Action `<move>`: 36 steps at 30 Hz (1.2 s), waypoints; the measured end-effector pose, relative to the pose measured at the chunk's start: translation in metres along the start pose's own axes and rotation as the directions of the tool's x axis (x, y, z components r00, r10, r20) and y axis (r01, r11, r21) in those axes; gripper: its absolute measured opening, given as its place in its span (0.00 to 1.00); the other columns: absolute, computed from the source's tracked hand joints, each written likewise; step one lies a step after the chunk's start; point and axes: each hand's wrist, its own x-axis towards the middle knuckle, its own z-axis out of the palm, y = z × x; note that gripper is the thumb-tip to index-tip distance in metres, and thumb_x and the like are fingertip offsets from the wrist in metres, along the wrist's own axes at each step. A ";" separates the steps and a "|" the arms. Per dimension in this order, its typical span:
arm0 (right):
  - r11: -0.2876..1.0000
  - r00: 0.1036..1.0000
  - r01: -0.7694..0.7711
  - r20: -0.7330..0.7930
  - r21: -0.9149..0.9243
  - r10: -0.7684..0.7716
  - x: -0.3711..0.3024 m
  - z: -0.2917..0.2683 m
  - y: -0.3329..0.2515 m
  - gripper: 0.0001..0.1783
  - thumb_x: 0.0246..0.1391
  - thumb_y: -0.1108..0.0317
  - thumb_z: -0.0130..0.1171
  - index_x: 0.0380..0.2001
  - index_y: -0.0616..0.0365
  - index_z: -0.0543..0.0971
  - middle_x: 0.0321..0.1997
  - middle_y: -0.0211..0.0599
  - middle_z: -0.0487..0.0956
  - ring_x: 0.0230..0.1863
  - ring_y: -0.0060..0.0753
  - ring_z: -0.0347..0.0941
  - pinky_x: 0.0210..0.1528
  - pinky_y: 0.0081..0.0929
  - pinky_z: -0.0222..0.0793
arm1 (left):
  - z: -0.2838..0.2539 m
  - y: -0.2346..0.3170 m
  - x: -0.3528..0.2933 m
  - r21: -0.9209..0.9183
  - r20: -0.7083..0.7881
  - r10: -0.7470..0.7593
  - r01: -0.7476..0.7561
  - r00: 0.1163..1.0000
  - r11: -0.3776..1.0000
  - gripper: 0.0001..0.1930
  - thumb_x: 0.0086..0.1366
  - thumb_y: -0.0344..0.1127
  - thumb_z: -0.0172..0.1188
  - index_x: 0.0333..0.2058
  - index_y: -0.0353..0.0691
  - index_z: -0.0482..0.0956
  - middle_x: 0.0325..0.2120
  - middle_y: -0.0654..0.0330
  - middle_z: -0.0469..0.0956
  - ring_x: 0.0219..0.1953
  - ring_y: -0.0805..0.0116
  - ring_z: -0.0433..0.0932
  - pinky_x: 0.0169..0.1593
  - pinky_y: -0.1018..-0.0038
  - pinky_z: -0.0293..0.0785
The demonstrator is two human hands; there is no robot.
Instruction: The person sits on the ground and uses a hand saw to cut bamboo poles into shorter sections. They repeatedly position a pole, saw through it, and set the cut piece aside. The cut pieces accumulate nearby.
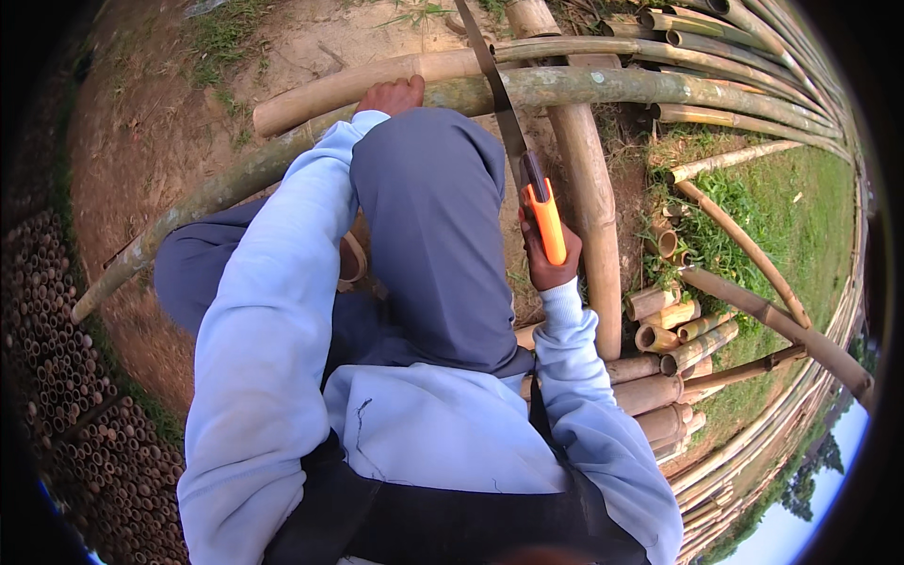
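Observation:
My right hand is closed around the orange handle of a handsaw. Its long blade points away from me and crosses a thick tan bamboo pole and a mottled greenish bamboo pole. Whether the teeth have entered the bamboo cannot be made out. Just beyond my raised knee, my left hand grips the tan pole, to the left of the blade; the knee and sleeve hide part of the hold. Beneath the greenish pole, a stout bamboo support runs back toward me.
Long bamboo poles lie bundled at the far right. Short cut bamboo pieces are piled beside the support, near grass. At left stands a large stack of bamboo tubes, ends showing. Bare soil spreads at the far left.

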 end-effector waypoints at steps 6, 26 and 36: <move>0.998 0.997 -0.020 0.079 0.065 0.015 -0.037 -0.028 0.012 0.11 0.57 0.73 0.64 0.42 0.67 0.80 0.32 0.36 0.82 0.31 0.21 0.74 0.36 0.23 0.71 | -0.009 -0.004 -0.005 -0.012 0.007 0.063 -0.063 0.998 0.998 0.16 0.64 0.41 0.52 0.46 0.39 0.67 0.42 0.45 0.78 0.45 0.43 0.79 0.48 0.52 0.74; 0.994 0.997 -0.081 -0.011 -0.073 0.081 -0.127 -0.049 -0.006 0.19 0.54 0.78 0.61 0.51 0.66 0.79 0.38 0.42 0.84 0.38 0.27 0.80 0.44 0.24 0.73 | -0.005 -0.001 -0.005 -0.011 0.029 0.021 -0.020 0.999 1.000 0.19 0.63 0.42 0.53 0.48 0.39 0.67 0.43 0.44 0.78 0.47 0.41 0.78 0.51 0.50 0.72; 0.999 0.999 0.036 0.013 0.021 -0.036 0.011 0.002 0.033 0.11 0.59 0.71 0.63 0.43 0.66 0.80 0.29 0.27 0.77 0.28 0.16 0.67 0.32 0.20 0.66 | -0.016 0.000 -0.003 0.001 0.001 0.051 -0.051 0.999 0.999 0.20 0.64 0.44 0.53 0.47 0.35 0.68 0.43 0.42 0.79 0.46 0.44 0.80 0.51 0.54 0.74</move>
